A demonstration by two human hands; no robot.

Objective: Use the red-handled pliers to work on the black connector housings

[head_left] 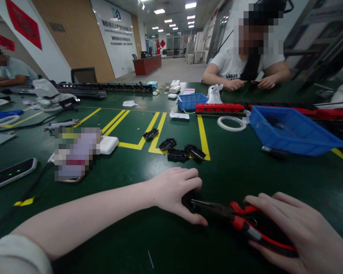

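Left grip (175, 192) clamped on a small black part (188, 200), which sits inside it, above the tabletop (117, 239). Right grip (300, 224) wrapped around red-handled pliers (236, 217), tips at the part's right side.

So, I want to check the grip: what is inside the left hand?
Between thumb and fingers of the left hand, a small black part shows, with the tips of the red-handled pliers at it. The hand covers the rest, so its full shape cannot be seen.
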